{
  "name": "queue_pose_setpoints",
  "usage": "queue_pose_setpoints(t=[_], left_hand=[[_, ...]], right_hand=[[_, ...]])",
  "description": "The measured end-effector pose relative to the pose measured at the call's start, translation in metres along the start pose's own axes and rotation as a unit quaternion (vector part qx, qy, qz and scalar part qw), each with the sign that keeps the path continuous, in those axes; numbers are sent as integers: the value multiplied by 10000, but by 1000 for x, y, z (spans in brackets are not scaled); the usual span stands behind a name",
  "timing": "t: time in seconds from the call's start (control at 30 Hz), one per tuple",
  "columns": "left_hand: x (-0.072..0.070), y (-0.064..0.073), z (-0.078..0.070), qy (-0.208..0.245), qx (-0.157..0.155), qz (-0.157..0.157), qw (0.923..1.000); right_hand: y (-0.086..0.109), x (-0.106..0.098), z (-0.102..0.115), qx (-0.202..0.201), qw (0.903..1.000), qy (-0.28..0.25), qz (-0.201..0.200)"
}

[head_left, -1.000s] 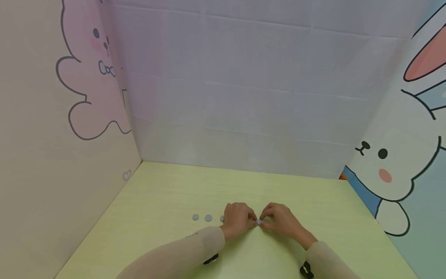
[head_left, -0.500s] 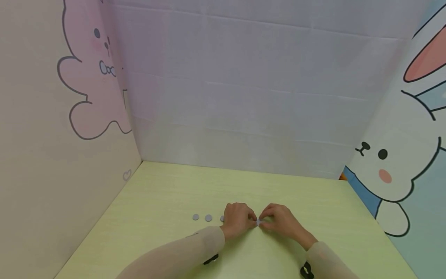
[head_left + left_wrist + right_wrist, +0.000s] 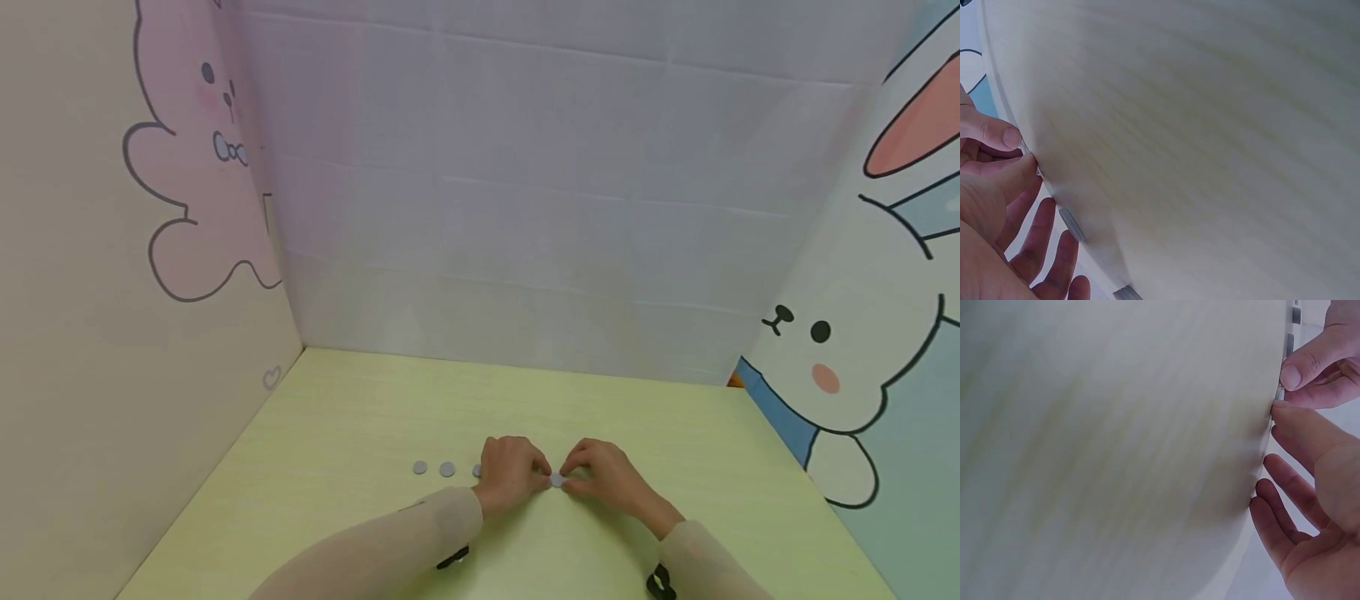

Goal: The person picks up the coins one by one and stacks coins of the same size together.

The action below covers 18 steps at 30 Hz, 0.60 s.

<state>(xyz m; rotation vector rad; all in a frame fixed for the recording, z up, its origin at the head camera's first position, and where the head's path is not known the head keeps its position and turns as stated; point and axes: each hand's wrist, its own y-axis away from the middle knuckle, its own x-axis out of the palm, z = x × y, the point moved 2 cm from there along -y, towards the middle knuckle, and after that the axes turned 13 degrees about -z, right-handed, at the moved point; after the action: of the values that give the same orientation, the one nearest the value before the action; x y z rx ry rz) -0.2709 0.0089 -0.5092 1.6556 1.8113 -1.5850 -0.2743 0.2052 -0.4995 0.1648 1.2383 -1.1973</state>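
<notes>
A small grey coin-like disc (image 3: 557,481) lies on the pale yellow table between both hands. My left hand (image 3: 512,473) holds its left edge with thumb and index fingertips, while the other fingers rest on the tabletop. From the right side, my right hand (image 3: 606,475) has its thumb and index finger around the opposite edge. Further left, more grey discs (image 3: 447,469) form a row, one partly hidden behind the left hand. Seen side-on in the left wrist view, a low stack of thin grey discs (image 3: 1072,224) stands close to the left fingers.
The pale yellow table (image 3: 360,400) meets a white cloth backdrop (image 3: 480,208) at the back. A left side wall (image 3: 90,375) with a pink cartoon animal and a right wall (image 3: 900,517) with a white rabbit enclose it. Black wrist straps (image 3: 660,583) show below the sleeves.
The fingertips of both hands have drawn slightly apart, and more of the grey disc between them shows. The row of discs on the left has stayed in place.
</notes>
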Motion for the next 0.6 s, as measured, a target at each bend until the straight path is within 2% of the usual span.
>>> queue_pose_setpoints(t=[0.23, 0.6], left_hand=[[5, 0, 3, -53, 19, -56, 10000], [5, 0, 3, -15, -11, -28, 10000]], right_hand=[[0, 1, -1, 63, 10000, 24, -22], [1, 2, 0, 100, 9999, 45, -45]])
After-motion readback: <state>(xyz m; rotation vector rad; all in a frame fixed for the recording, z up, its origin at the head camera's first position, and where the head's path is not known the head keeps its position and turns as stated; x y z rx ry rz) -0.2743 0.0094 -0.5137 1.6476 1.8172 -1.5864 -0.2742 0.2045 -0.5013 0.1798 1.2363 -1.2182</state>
